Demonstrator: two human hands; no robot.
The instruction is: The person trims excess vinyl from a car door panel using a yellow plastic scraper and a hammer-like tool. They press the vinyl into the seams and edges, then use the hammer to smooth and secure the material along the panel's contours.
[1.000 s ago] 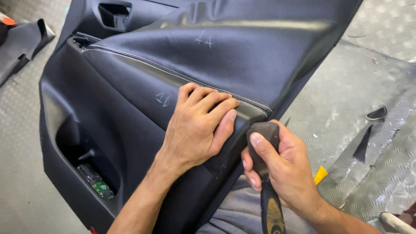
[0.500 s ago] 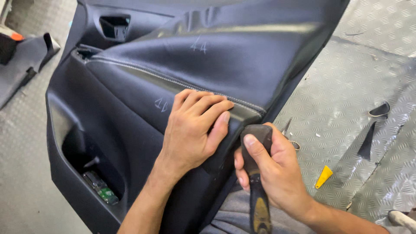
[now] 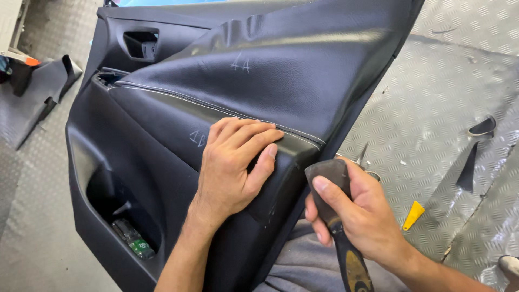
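right hand [image 3: 361, 216] and scraper [image 3: 331, 196] drew back slightly.

A grey diamond-plate floor [image 3: 443, 59] carries everything. Just right of the right hand [image 3: 359, 216] lies a small yellow wedge [image 3: 413, 214]; farther right, a dark strip of trim [image 3: 473, 157]. Well left of the left hand [image 3: 235, 170], black leather offcuts [image 3: 46, 89] lie flat.

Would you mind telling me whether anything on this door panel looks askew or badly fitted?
Yes: the black leather covering is puckered along the top of the door panel, near the recessed handle, instead of lying smooth.
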